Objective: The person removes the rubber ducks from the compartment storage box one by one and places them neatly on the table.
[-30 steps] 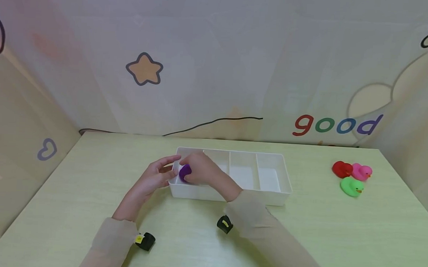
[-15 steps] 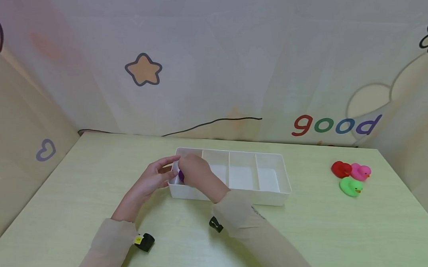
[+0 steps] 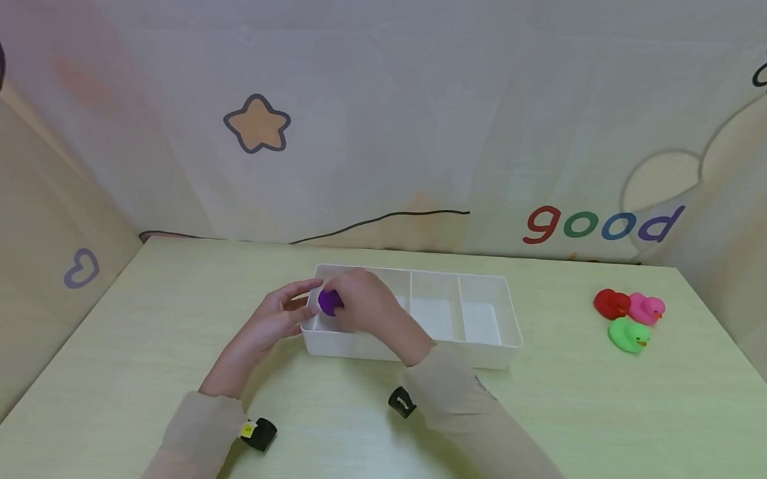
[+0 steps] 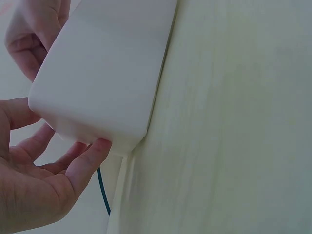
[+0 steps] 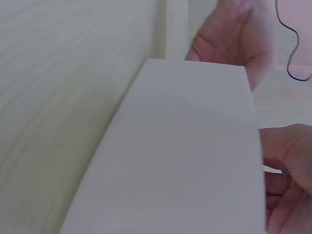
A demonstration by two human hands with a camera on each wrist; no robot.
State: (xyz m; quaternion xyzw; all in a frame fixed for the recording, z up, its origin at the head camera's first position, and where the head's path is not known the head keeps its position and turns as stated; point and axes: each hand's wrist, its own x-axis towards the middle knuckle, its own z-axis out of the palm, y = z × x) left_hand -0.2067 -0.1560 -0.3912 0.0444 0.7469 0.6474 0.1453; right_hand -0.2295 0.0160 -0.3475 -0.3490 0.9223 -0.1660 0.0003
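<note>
In the head view a white divided box [image 3: 411, 351] stands on the table. My right hand [image 3: 368, 303] reaches over its leftmost compartment and pinches a small rounded purple thing [image 3: 331, 302]. The fingers cover part of that thing, so its full shape is hidden. At the box's left end my left hand [image 3: 281, 315] holds the end wall, thumb at the rim and other fingers against the outside. In the left wrist view, fingertips [image 4: 100, 146] touch this end wall. The box's outer wall [image 5: 190, 146] hides much of the right hand [image 5: 292, 161] in the right wrist view.
At the right of the table sit three toy ducks: a red duck [image 3: 612, 304], a pink duck [image 3: 647, 308] and a green duck [image 3: 630, 335]. A printed cloth backdrop [image 3: 388, 125] rises behind the table [image 3: 543, 418].
My right hand shifted left over the leftmost compartment, then came back right with the purple thing, which shows more fully now. The left hand and box have stayed in place.
</note>
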